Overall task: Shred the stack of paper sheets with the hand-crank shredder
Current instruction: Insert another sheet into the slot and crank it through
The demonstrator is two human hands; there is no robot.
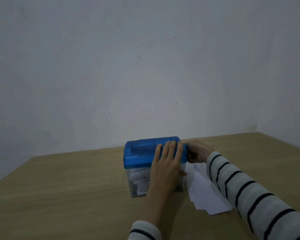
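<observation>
The hand-crank shredder (pixel 142 153) has a blue lid on a clear bin and stands on the wooden table (pixel 68 196) near its middle. White shreds (pixel 139 179) show through the bin. My left hand (pixel 168 158) lies over the lid's right end, fingers straight across the top and thumb down the bin's front. My right hand (pixel 198 152) is at the shredder's right side, fingers curled round the crank there; the crank itself is mostly hidden. The stack of paper sheets (pixel 206 193) lies on the table just right of the bin, partly under my right forearm.
A plain grey wall rises right behind the table. The table's left edge runs diagonally at the lower left, and its back right corner sits near the wall. My striped sleeves enter from the bottom right.
</observation>
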